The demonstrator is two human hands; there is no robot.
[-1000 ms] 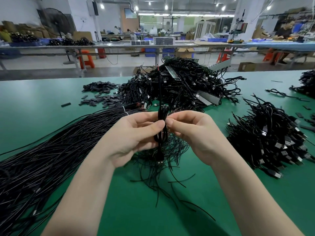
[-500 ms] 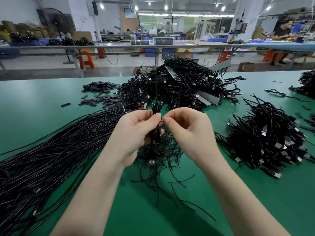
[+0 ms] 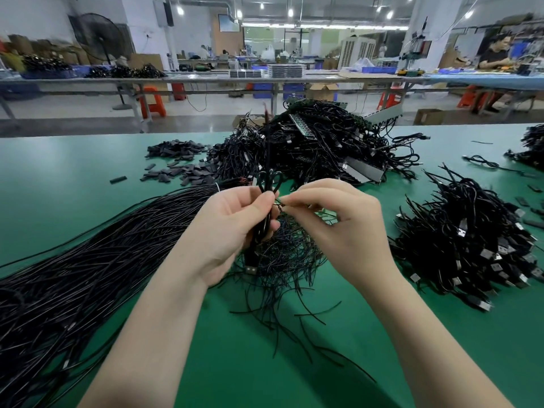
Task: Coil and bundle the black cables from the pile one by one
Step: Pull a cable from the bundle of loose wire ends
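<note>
My left hand (image 3: 228, 228) grips a coiled black cable (image 3: 268, 181) upright above the green table (image 3: 73, 178); its loops stick out above my fingers and its USB plug (image 3: 250, 268) hangs below. My right hand (image 3: 332, 222) pinches a thin black tie (image 3: 279, 204) right beside the coil. A long sheaf of straight black cables (image 3: 88, 272) lies at my left. A heap of bundled cables (image 3: 471, 240) sits at the right. Loose thin ties (image 3: 282, 260) lie under my hands.
A big tangle of cables with grey strips (image 3: 321, 148) fills the table's far middle. Small flat black pieces (image 3: 182, 163) are scattered far left of it. More cable bundles (image 3: 532, 145) lie at the far right edge. Workbenches and a seated person (image 3: 494, 57) are behind.
The coil has stayed upright in my left hand. My right fingers have shifted from the coil's top to its side, now pinching a thin tie against it.
</note>
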